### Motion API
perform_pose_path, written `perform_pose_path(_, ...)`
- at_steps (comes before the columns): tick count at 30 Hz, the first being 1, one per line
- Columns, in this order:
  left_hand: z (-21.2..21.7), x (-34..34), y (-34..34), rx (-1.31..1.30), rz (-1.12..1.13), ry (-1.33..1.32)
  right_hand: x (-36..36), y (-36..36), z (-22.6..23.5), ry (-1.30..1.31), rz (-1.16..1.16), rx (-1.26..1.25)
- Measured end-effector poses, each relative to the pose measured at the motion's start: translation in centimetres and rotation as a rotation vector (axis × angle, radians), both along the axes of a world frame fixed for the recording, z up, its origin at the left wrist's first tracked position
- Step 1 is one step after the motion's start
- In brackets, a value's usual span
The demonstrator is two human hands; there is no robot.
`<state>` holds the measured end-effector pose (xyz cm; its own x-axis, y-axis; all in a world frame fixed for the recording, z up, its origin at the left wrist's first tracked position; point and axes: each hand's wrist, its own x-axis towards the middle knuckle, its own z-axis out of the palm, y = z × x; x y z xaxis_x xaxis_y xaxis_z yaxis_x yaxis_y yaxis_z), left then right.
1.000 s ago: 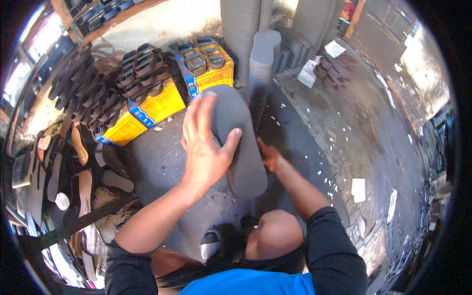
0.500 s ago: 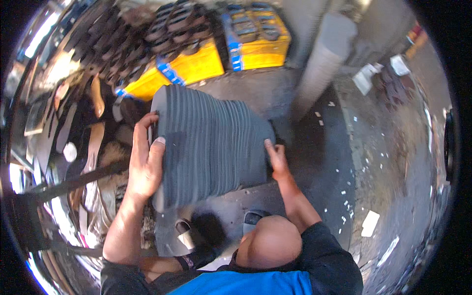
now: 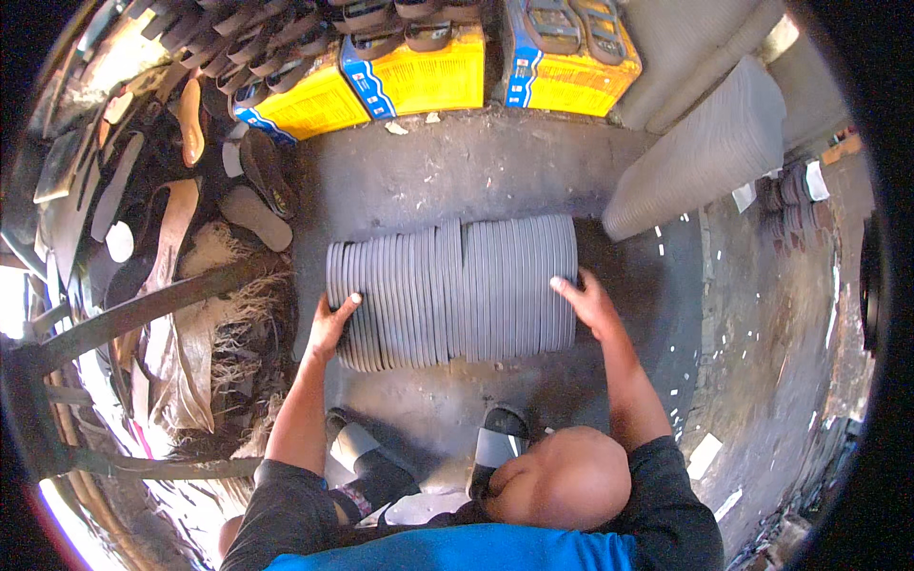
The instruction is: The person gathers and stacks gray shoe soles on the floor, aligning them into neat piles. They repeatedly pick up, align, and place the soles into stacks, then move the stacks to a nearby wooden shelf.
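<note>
A long row of thin grey sole-shaped sheets (image 3: 509,295), packed face to face on edge, lies crosswise between my hands, low over the dark floor. My left hand (image 3: 330,324) presses its left end, with the thumb on the near upper side. At the other end my right hand (image 3: 587,303) clasps the last sheets, thumb on top and fingers round the end face. Near the middle, one or more sheets stick out a little beyond the far edge. Whether the underside touches the floor is hidden.
Yellow and blue boxes (image 3: 428,71) bearing dark sandals (image 3: 428,35) stand at the far side. A tall grey stack of soles (image 3: 700,152) leans at far right. On the left are loose soles (image 3: 255,217) and a wooden bar (image 3: 157,309). White scraps (image 3: 705,457) litter the floor at right.
The row of soles has gone from tilted and closer to me to lower and nearly level. Both hands have moved down with it, still on its ends. The whole view has shifted.
</note>
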<state>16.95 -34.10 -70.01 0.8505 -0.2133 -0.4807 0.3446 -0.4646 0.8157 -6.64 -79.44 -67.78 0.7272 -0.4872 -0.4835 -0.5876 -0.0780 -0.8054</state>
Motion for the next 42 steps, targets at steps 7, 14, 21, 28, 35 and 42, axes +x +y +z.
perform_pose_path(7,6.7,1.1,-1.7,-0.098,0.034,-0.238,3.3,0.1,3.8,-0.305,0.029,-0.103)
perform_pose_path(14,11.8,1.7,0.3,-0.208,-0.045,-0.438,5.2,-0.2,7.8,-0.553,0.205,-0.167)
perform_pose_path(21,9.5,1.5,0.5,-0.258,0.041,-0.410,4.4,0.4,6.5,-0.467,0.158,0.016)
perform_pose_path(28,8.7,1.8,0.1,-0.213,-0.046,-0.368,4.5,0.1,6.5,-0.536,0.188,-0.064)
perform_pose_path(35,8.5,2.8,1.0,0.031,-0.095,-0.629,4.7,-0.7,8.4,-0.363,0.266,-0.290)
perform_pose_path(42,2.0,1.1,1.0,0.169,-0.063,-0.282,5.8,0.0,4.8,0.207,0.268,-0.450)
